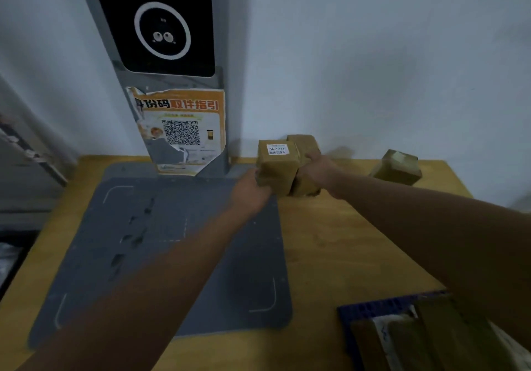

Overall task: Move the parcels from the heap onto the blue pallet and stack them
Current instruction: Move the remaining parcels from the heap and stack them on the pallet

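Left hand (250, 192) curled round near bottom corner of brown cardboard parcel with white label (277, 163). Right hand (319, 169) gripping second brown taped parcel (305, 144), touching the first, far side by wall. Yellow wooden tabletop (344, 241): open stretch from hands down to pallet. Flat grey mat (172, 255) fills left half, right edge under left hand. Blue plastic pallet (370, 309) at near right corner, brown parcels (431, 339) on it. Third small brown parcel (398, 168) tilted, alone, far right.

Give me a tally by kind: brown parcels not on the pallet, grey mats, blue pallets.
Brown parcels off the pallet: 3
Grey mats: 1
Blue pallets: 1
Total: 5
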